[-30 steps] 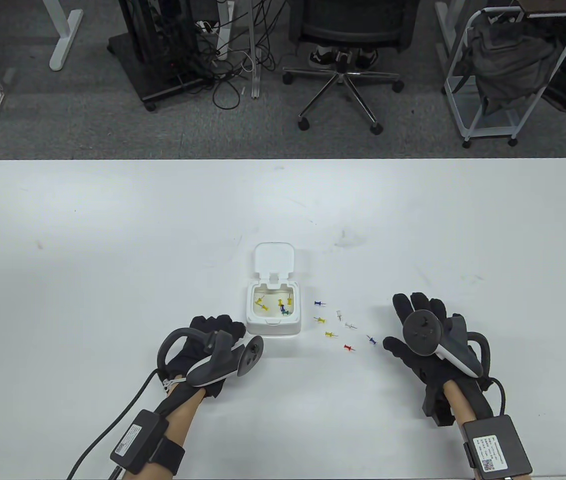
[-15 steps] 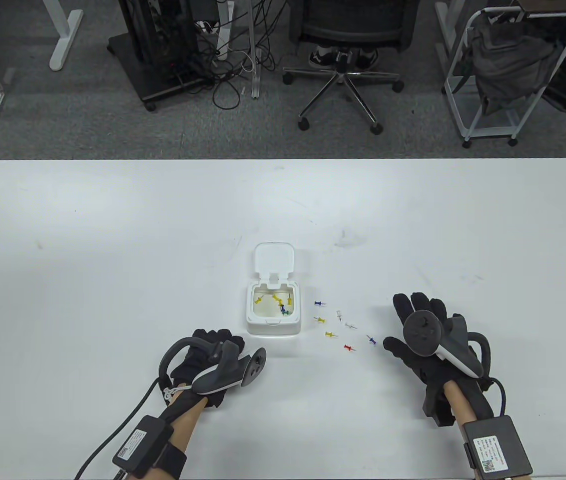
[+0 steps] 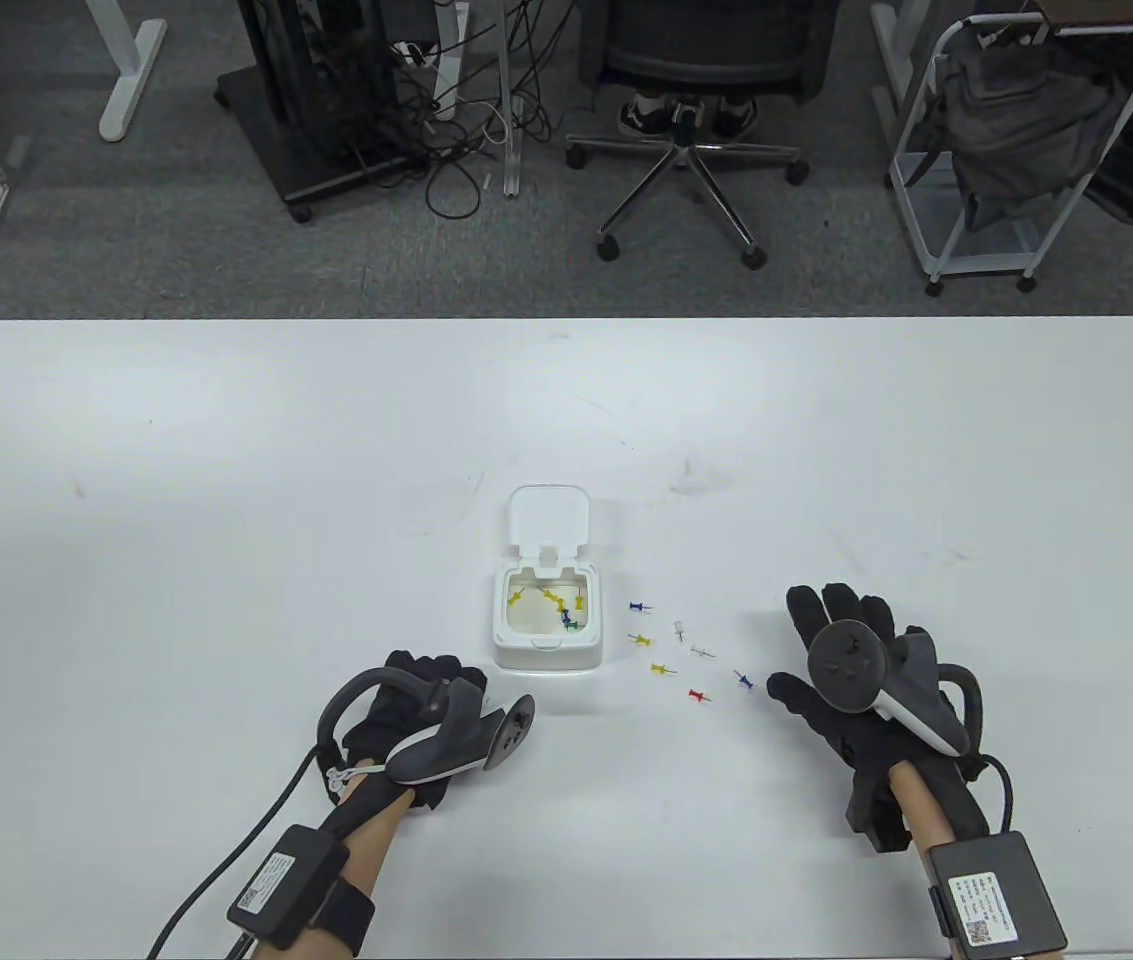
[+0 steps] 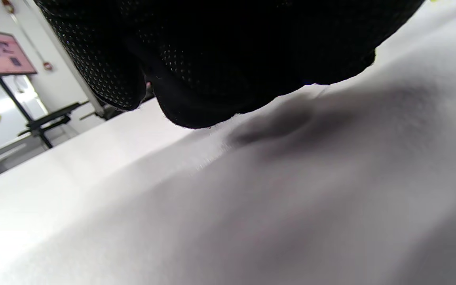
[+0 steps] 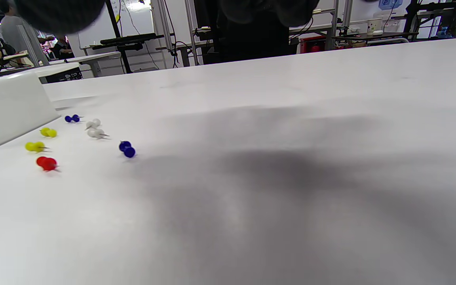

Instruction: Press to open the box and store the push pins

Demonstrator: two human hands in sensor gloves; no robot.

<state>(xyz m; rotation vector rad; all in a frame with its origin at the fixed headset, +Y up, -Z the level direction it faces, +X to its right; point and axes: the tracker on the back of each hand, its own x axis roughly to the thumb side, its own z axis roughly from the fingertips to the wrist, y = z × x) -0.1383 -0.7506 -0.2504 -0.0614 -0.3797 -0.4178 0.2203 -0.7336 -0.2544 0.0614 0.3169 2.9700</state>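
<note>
The white box (image 3: 546,625) stands on the table (image 3: 226,500) with its lid (image 3: 548,517) swung back and lying flat on the far side, the compartment exposed. Inside lie several push pins (image 3: 558,606), mostly yellow with a blue and a green one among them. The left hand (image 3: 416,705) rests on the table just short of the box's near left corner, not touching it; its fingers appear curled under the tracker, and in the left wrist view (image 4: 220,59) the glove fills the top of the frame and meets the table surface, holding nothing that can be seen. Whether those fingers are fully closed cannot be told. The right hand (image 3: 851,680) lies flat on the table, fingers spread and extended away from the person, gripping nothing. Between the right hand and the box, seven loose pins lie on the table: a blue pin (image 3: 746,680) just beside the right thumb, a red pin (image 3: 695,694) next toward the box, two white pins (image 3: 688,640) beyond it, two yellow pins (image 3: 659,668), and a second blue pin (image 3: 637,606) closest to the box's right wall. The right wrist view shows the same scatter to the left of the hand, the red pin (image 5: 46,162) nearest the camera and the box wall (image 5: 10,107) at the frame's left edge.
</note>
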